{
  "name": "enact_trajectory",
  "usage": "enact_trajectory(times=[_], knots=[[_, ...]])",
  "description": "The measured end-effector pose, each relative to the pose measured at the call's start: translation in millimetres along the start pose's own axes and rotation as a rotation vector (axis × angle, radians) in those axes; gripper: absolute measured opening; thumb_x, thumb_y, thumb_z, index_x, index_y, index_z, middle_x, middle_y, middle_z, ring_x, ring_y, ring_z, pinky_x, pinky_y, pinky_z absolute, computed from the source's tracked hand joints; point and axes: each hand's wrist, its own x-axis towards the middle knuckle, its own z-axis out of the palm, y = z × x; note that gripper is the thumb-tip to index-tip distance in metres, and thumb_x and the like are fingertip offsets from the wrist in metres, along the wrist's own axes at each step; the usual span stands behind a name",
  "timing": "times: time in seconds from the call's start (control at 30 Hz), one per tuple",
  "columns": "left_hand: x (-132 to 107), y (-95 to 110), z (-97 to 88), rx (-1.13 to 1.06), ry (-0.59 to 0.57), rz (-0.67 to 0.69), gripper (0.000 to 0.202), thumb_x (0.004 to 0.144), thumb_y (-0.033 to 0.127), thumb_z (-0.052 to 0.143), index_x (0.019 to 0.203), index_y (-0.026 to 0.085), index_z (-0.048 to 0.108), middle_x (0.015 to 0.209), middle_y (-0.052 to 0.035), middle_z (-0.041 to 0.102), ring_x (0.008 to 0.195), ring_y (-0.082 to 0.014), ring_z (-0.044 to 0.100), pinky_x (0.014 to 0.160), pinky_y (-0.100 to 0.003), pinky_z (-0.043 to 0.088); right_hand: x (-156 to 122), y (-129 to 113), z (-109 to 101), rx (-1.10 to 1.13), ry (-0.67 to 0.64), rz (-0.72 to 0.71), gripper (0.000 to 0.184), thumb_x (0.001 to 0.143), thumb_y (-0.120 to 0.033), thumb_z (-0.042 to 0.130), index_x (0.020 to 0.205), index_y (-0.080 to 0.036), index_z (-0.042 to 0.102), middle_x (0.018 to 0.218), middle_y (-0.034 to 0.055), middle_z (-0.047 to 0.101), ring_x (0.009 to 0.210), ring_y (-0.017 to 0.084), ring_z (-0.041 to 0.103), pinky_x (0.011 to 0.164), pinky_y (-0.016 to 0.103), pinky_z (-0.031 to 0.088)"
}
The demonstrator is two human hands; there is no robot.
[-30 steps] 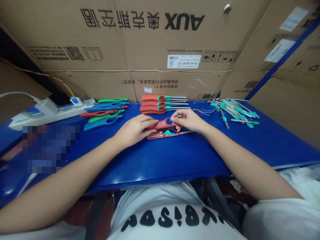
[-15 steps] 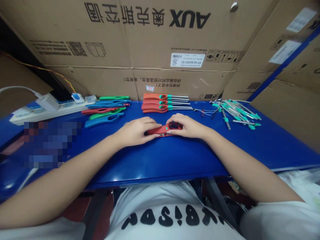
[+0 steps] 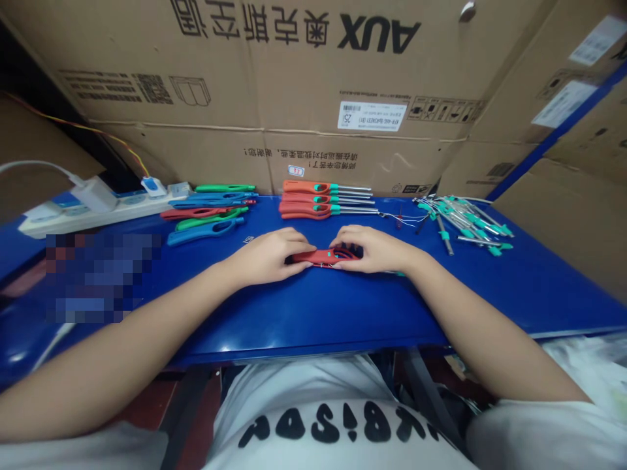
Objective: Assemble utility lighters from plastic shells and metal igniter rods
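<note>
Red lighter (image 3: pixel 326 255) lies flat on table (image 3: pixel 318 313), clamped betw. both hands. L hand (image 3: pixel 267 254) pinches its rear end; R hand (image 3: pixel 372 248) presses down w/ fingers on trigger end. Halves look closed, prob. nearly done. Just beyond the grip: finished lighters (image 3: pixel 313 199). Further left: empty shells (image 3: pixel 210 212); further right: nozzle parts (image 3: pixel 460 219), both not yet used.

1. The left hand (image 3: pixel 267 256) and right hand (image 3: pixel 372 248) are covering both ends of the red lighter (image 3: pixel 323 254), leaving only its middle showing.
2. A pixelated patch (image 3: pixel 102 277) is blotting out whatever is lying on the left of the counter (image 3: pixel 318 307).
3. The top edge is cutting off the cardboard box (image 3: pixel 294 85), and its white label (image 3: pixel 372 115) is showing print too small to read.
4. The green-tipped rods (image 3: pixel 460 219) are lying too tangled to count.
</note>
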Motion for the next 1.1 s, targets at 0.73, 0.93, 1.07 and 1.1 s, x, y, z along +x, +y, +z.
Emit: enact_trajectory(times=[0.73,0.93,1.07,1.1], knots=[[3.0,-3.7,-0.1,-0.111,-0.015,-0.032,0.028,0.092,0.031,0.070,0.114,0.016,0.075,0.108,-0.0094,0.075,0.101,-0.0243,0.070,0.090,-0.034,0.054,1.4,-8.5,3.0,0.080,-0.013,0.066,0.025,0.088,-0.035,0.071,0.103,-0.017,0.064,0.094,0.0052,0.061,0.082,0.018,0.057,0.075,0.030,0.046],[3.2,-3.0,-2.1,-0.122,-0.027,-0.035,0.030,0.093,0.032,0.070,0.116,0.015,0.074,0.110,-0.0094,0.074,0.102,-0.0238,0.069,0.092,-0.033,0.052,0.8,-8.6,2.7,0.070,0.006,0.047,0.023,0.087,-0.032,0.070,0.102,-0.017,0.063,0.098,0.0056,0.061,0.084,0.018,0.057,0.077,0.031,0.046],[2.4,-2.1,-4.6,-0.123,-0.027,-0.056,0.031,0.094,0.036,0.068,0.117,0.016,0.074,0.112,-0.0093,0.074,0.106,-0.0243,0.068,0.094,-0.033,0.052,0.2,-7.7,2.5,0.065,0.015,0.034,0.023,0.087,-0.033,0.071,0.101,-0.017,0.063,0.097,0.0051,0.060,0.084,0.018,0.057,0.077,0.030,0.046],[2.3,-1.9,-4.8,-0.121,-0.030,-0.057,0.031,0.094,0.036,0.068,0.117,0.016,0.074,0.112,-0.0092,0.074,0.106,-0.0245,0.068,0.094,-0.034,0.051,0.3,-7.6,2.4,0.062,0.008,0.031,0.023,0.087,-0.034,0.070,0.102,-0.017,0.063,0.097,0.0050,0.060,0.084,0.018,0.057,0.077,0.030,0.046]])
